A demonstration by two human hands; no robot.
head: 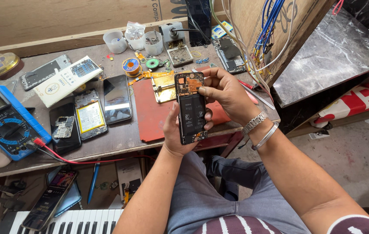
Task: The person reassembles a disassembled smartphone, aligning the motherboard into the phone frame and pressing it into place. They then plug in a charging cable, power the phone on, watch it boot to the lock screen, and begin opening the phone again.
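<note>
Black opened phone (191,108), battery and orange board exposed, held upright in both hands.

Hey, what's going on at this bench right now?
A seated person holds an opened phone upright over the edge of a cluttered workbench, its back cover off so the battery and circuit board show. The left hand cradles it from below and the right hand grips its upper edge with the thumb on the battery. Behind it lies a red mat; further left are more opened phones and a blue multimeter.
</note>
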